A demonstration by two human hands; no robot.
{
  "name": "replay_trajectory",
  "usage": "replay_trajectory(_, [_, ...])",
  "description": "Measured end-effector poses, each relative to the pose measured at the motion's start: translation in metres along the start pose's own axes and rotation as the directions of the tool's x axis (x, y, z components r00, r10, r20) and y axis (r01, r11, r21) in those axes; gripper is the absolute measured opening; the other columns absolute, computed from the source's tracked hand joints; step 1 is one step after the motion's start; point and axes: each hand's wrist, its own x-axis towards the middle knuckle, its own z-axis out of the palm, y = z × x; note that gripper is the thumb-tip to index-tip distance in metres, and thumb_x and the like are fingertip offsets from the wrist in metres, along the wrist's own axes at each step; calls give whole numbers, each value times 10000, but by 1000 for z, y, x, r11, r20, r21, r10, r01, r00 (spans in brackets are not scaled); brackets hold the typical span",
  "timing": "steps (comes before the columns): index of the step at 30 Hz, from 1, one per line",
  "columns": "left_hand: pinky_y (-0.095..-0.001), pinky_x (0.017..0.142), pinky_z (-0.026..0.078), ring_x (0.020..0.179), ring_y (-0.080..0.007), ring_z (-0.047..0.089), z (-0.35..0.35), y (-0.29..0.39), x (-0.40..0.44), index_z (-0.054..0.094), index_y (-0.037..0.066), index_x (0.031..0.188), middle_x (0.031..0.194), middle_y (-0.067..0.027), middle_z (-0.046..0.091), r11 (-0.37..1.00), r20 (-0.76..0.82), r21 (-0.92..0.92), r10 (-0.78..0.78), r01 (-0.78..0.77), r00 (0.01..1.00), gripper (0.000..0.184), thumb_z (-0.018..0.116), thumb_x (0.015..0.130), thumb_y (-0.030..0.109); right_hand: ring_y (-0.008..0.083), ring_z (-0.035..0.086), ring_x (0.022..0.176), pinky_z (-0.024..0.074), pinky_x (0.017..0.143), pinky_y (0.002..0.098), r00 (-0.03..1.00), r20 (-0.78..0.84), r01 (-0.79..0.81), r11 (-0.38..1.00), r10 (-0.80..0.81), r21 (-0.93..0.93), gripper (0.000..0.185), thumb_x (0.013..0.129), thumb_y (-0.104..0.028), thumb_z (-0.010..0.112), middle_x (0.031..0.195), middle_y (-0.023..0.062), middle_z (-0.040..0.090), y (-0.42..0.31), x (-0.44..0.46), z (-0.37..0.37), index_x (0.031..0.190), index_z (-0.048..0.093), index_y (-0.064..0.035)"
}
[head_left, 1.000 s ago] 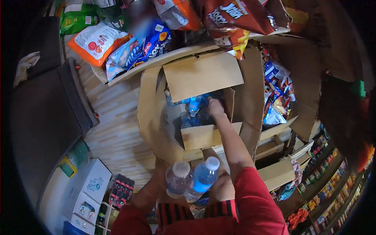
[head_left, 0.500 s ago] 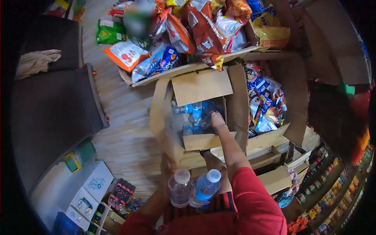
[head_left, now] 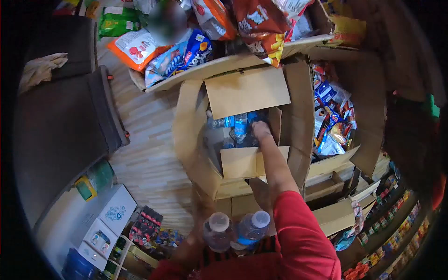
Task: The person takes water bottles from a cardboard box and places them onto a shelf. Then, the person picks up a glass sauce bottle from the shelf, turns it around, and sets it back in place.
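My right hand (head_left: 261, 129) reaches down into an open cardboard box (head_left: 247, 95), its fingers closed around a plastic water bottle (head_left: 252, 116) that is mostly covered. Beside it in the box lie more water bottles (head_left: 240, 128) with blue labels. Close to my body stand a clear-capped bottle (head_left: 218, 232) and a second bottle (head_left: 253, 227) with a blue label, both caps up. My left hand (head_left: 195, 237) is at the left side of these two and appears to hold them against me; its fingers are dim and largely hidden.
Snack packets (head_left: 186, 51) fill a large carton behind the box. To the right, another carton (head_left: 368, 112) holds small wrapped packets. A dark padded seat (head_left: 60, 116) is at the left, a white water dispenser (head_left: 109, 219) at lower left, and stocked shelves (head_left: 392, 233) at lower right.
The view has shifted, so the snack carton sits higher and the packet carton farther right. My right hand stays in the box, and the two bottles remain near my body.
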Motion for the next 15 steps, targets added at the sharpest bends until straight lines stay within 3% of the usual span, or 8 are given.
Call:
replay_trajectory(3, [-444, 994, 416, 1170, -359, 527, 12, 6, -8, 565, 60, 1219, 1283, -243, 519, 999, 8, 6, 43, -43, 999, 813, 808, 578, 498, 359, 665, 945, 540, 835, 430, 997, -72, 38, 990, -28, 135, 238, 883, -140, 483, 992, 204, 677, -6, -34, -23, 972, 687, -56])
replay_trajectory(5, [-447, 994, 416, 1171, -361, 526, 25, 15, -18, 567, 61, 1215, 1285, -246, 516, 996, 32, 14, 82, -83, 996, 812, 807, 578, 504, 314, 681, 926, 555, 796, 418, 998, -57, -8, 999, 10, 40, 216, 872, -129, 490, 966, 200, 685, -11, -67, -43, 933, 686, -62])
replay_trajectory(6, [-448, 994, 416, 1172, -362, 525, 31, 22, -24, 568, 62, 1214, 1287, -247, 514, 994, 49, 23, 105, -106, 993, 812, 806, 578, 507, 340, 679, 814, 547, 756, 437, 975, -223, 4, 997, 15, 81, 148, 735, -166, 633, 862, 192, 684, -6, -82, -33, 834, 673, -63])
replay_trajectory(7, [-449, 994, 417, 1172, -363, 524, 40, 27, -34, 570, 62, 1212, 1288, -249, 513, 990, 58, 27, 133, -135, 989, 811, 806, 578, 509, 335, 678, 811, 548, 741, 440, 974, -228, 26, 995, -3, 97, 138, 734, -176, 644, 861, 179, 685, -8, -113, -52, 839, 677, -93])
replay_trajectory(9, [-452, 994, 417, 1173, -366, 523, 57, 35, -60, 572, 63, 1208, 1290, -251, 510, 983, 81, 33, 177, -181, 981, 810, 805, 577, 515, 335, 669, 801, 534, 709, 465, 954, -294, 112, 980, -59, 166, 104, 759, -193, 643, 823, 171, 676, -4, -170, -79, 853, 684, -171])
replay_trajectory(11, [-455, 994, 417, 1175, -368, 522, 74, 43, -85, 574, 64, 1205, 1292, -254, 507, 973, 109, 42, 223, -229, 969, 810, 803, 577, 521, 345, 663, 743, 526, 654, 474, 899, -419, 243, 942, -129, 232, 98, 765, -212, 641, 766, 172, 665, 2, -241, -111, 839, 678, -158])
replay_trajectory(13, [-458, 994, 417, 1176, -370, 520, 92, 54, -109, 576, 65, 1201, 1295, -257, 504, 960, 153, 49, 264, -274, 952, 809, 802, 576, 527, 346, 649, 635, 519, 562, 449, 840, -520, 273, 950, -156, 155, 108, 727, -181, 663, 695, 146, 654, 11, -302, -125, 834, 679, -174])
replay_trajectory(15, [-461, 994, 417, 1177, -372, 519, 110, 69, -125, 579, 66, 1198, 1297, -259, 501, 947, 217, 65, 293, -313, 931, 808, 801, 576, 532, 329, 655, 640, 510, 548, 449, 820, -499, 386, 915, -281, 120, 150, 718, -185, 645, 687, 132, 653, 33, -356, -125, 864, 677, -195])
